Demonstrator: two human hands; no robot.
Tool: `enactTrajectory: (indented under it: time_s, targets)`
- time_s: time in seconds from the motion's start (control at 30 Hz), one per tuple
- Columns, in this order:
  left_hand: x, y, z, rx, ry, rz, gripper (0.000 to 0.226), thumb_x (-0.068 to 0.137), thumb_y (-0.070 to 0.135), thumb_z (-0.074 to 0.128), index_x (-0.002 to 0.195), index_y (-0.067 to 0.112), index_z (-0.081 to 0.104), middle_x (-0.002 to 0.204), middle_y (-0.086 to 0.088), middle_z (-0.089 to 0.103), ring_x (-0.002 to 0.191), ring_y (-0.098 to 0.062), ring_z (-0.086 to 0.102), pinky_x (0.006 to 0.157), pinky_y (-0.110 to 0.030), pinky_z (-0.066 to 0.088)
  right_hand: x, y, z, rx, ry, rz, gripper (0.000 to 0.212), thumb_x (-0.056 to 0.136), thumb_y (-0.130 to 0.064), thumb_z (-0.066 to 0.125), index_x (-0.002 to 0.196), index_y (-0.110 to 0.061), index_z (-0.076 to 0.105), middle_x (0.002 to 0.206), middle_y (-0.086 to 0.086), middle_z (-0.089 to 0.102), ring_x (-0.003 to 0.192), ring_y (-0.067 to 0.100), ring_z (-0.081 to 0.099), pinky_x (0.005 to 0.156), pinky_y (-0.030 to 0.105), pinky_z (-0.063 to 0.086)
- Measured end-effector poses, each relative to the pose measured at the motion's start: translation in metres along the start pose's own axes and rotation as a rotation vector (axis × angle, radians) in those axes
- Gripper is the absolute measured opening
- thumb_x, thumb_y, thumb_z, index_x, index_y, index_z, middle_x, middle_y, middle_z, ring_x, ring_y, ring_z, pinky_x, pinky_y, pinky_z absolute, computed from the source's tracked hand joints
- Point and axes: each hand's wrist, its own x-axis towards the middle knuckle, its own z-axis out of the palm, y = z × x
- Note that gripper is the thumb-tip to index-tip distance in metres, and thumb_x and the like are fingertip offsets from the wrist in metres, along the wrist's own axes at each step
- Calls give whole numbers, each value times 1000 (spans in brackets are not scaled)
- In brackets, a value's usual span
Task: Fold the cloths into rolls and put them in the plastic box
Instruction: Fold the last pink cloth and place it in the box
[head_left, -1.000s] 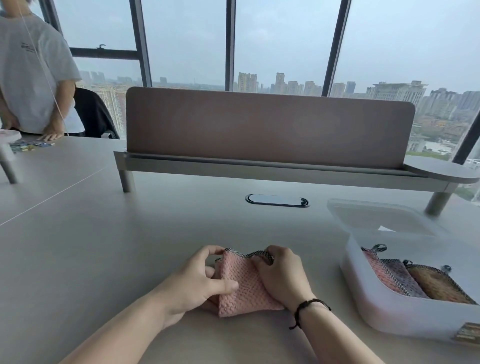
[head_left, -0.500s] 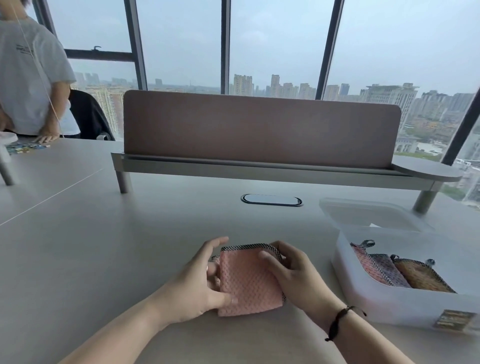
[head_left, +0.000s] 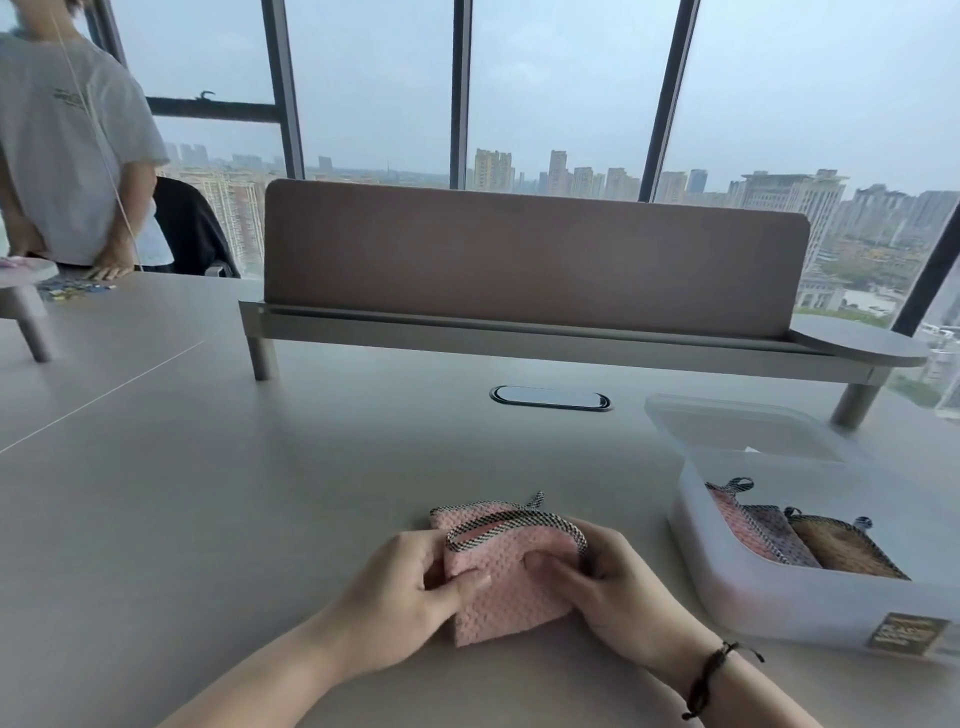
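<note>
A pink waffle-textured cloth (head_left: 501, 587) with black-and-white checked trim lies folded on the grey table in front of me. My left hand (head_left: 400, 597) pinches its left side with thumb and fingers. My right hand (head_left: 608, 587) grips its right side, fingers pressed into the fabric. The top layer arches up between both hands. To the right stands a translucent plastic box (head_left: 779, 603); inside lie three rolled cloths: pink (head_left: 737, 525), grey-purple (head_left: 779, 535) and tan (head_left: 841, 551).
The box's clear lid (head_left: 748, 431) lies just behind it. A raised shelf with a brown divider panel (head_left: 519, 260) crosses the table's far side, with a cable grommet (head_left: 550, 399) before it. A person in a white shirt (head_left: 67, 156) stands at the far left.
Both hands have closed in on the cloth. Its far edge has been lifted and curled toward me, so the checked trim now arches over the pink fabric.
</note>
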Motion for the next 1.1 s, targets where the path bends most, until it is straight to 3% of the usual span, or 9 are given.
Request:
enactTrajectory:
  time_s: [0.13, 0.2, 0.27, 0.37, 0.6, 0.73, 0.87, 1.0, 1.1]
  targets:
    - [8, -2, 0, 90, 116, -101, 18, 90, 34, 64, 99, 24, 75, 96, 17, 76, 95, -3, 71, 88, -35, 55, 19, 12, 7, -115, 178, 125, 41, 80, -45, 65, 88, -5, 66, 73, -4, 64, 69, 9, 54, 63, 40, 47]
    - [15, -2, 0, 147, 214, -184, 22, 90, 35, 67, 87, 15, 75, 69, 16, 73, 63, 2, 67, 62, -31, 54, 34, 13, 7, -254, 261, 185, 40, 79, -45, 64, 85, -5, 65, 64, -9, 56, 60, 7, 48, 58, 30, 41]
    - [22, -1, 0, 126, 266, -304, 28, 91, 32, 69, 79, 7, 71, 44, 12, 58, 34, 2, 48, 38, -22, 36, 48, 10, 7, -387, 327, 234, 37, 82, -39, 67, 74, -4, 61, 57, -7, 48, 53, 8, 40, 50, 26, 33]
    - [27, -2, -3, 113, 274, -391, 32, 89, 34, 70, 80, 4, 68, 44, 6, 54, 26, -5, 40, 33, -20, 27, 61, 7, 13, -502, 368, 280, 38, 82, -36, 71, 62, -11, 52, 53, -4, 46, 51, 11, 39, 42, 21, 25]
    - [23, -4, -4, 434, 317, -351, 47, 79, 58, 71, 111, 28, 56, 83, 3, 70, 67, -6, 64, 53, -14, 36, 59, 11, 23, -572, 381, 300, 26, 85, -38, 71, 103, -19, 66, 89, -5, 60, 89, 16, 57, 71, 23, 35]
    - [15, -6, 2, 591, 402, -214, 59, 80, 70, 58, 121, 31, 40, 78, 2, 60, 81, -18, 67, 66, -34, 50, 56, 12, 23, -583, 392, 281, 15, 87, -32, 69, 94, -21, 63, 81, -10, 54, 81, 13, 50, 64, 24, 33]
    - [7, -4, 4, 703, 472, -1, 44, 82, 66, 53, 111, 34, 50, 80, 13, 50, 82, -13, 64, 66, -33, 50, 55, 13, 20, -555, 371, 293, 15, 88, -31, 67, 92, -25, 54, 83, -11, 53, 81, 13, 50, 57, 15, 33]
    - [6, -19, 4, 647, 269, 80, 40, 90, 53, 37, 116, 30, 57, 116, 16, 57, 109, -9, 57, 94, -35, 49, 55, 14, 18, -520, 356, 316, 17, 92, -30, 63, 102, -20, 55, 91, -7, 54, 84, 14, 50, 68, 24, 32]
    - [5, -22, 6, 716, 45, -1, 67, 86, 57, 11, 139, 33, 46, 154, 15, 36, 143, -7, 31, 119, -28, 23, 55, 14, 18, -491, 361, 332, 25, 92, -30, 64, 111, -17, 56, 96, -6, 55, 88, 14, 50, 71, 23, 33]
